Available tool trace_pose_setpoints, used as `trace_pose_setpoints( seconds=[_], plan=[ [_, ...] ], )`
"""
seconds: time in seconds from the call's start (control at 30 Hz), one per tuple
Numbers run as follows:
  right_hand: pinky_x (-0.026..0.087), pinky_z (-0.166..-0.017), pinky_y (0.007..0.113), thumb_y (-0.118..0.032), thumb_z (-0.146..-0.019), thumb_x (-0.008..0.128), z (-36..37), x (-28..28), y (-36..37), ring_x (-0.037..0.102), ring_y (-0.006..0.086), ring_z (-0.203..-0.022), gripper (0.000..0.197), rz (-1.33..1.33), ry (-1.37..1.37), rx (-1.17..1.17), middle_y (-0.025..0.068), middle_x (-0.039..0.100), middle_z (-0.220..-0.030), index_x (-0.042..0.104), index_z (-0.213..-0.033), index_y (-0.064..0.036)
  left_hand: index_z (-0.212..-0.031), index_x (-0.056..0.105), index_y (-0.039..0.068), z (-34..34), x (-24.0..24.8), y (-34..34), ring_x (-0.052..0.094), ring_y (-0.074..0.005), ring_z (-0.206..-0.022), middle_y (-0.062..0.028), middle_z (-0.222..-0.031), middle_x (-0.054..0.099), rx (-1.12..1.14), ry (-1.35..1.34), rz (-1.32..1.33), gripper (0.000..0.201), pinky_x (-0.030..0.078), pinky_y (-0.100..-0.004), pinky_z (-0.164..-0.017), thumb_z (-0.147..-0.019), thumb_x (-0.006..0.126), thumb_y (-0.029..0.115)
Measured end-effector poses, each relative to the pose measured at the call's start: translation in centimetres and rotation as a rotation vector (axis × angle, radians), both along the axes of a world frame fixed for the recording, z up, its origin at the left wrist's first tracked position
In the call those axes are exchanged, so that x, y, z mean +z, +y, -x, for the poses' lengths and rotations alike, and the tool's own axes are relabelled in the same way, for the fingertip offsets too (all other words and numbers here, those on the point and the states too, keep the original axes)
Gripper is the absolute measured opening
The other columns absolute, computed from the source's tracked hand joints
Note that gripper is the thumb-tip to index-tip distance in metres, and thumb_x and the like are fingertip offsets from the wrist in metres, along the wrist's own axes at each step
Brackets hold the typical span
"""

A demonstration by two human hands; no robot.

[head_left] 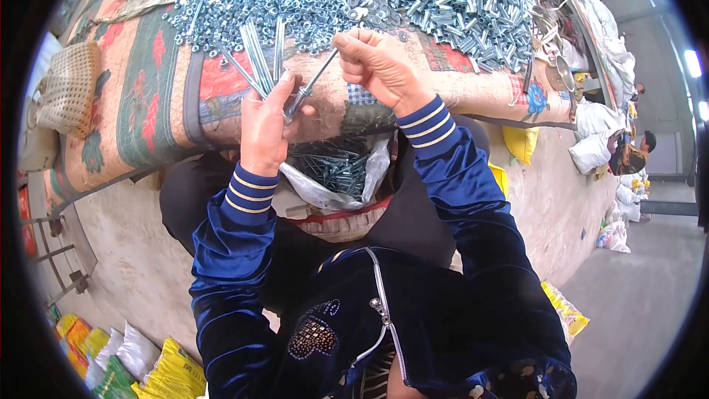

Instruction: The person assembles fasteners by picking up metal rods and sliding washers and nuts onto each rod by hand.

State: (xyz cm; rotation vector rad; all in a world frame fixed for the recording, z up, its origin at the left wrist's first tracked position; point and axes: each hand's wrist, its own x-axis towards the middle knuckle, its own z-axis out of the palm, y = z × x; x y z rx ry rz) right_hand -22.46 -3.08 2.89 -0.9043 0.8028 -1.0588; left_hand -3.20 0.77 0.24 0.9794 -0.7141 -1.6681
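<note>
- With left hand (pixel 264 122), holds several rods (pixel 256 58) fanned upward, fingers closed around lower ends.
- With right hand (pixel 388 70), pinches single rod (pixel 319 72) by upper end, fingers narrow; slants down to left fingers.
- Hold rods above near edge of cloth-covered counter (pixel 133 96).
- Beyond, on counter: see heaped nuts (pixel 244 11), washers (pixel 369 7), sleeves (pixel 473 11).
- Below: see open bag (pixel 375 170).

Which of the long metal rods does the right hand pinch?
The single rod slanting from the left hand to the right hand, which pinches its upper end; the other rods fan out from the left hand alone.
</note>
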Motion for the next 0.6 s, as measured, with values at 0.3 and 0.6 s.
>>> trace_pose_setpoints(
  seconds=[0.3,0.6],
  plan=[
    [0.038,-0.048,0.019,-0.023,-0.081,0.072,-2.7,-0.3,1.8,0.049,0.0042,-0.053,0.023,0.156,0.276,-0.079,-0.0009,0.057,-0.064,0.063,-0.076,-0.0018,-0.098,0.061,0.005,0.1,0.2,-0.2,0.061,-0.0114,-0.065,-0.0032,-0.08,0.063,0.046,0.043,0.021,0.018,0.042,-0.0206,-0.045,-0.09,0.058,0.021],
    [0.041,-0.058,0.018,-0.023,-0.087,0.065,-0.4,0.9,1.1,0.051,0.0048,-0.063,0.021,0.159,0.198,-0.107,-0.0021,0.059,-0.071,0.068,-0.089,-0.0019,-0.102,0.061,0.001,-1.2,0.8,-0.4,0.035,-0.004,-0.037,0.0057,-0.05,0.042,-0.427,0.151,-0.145,0.025,0.02,-0.0172,-0.035,-0.093,0.056,0.024]
  ],
)
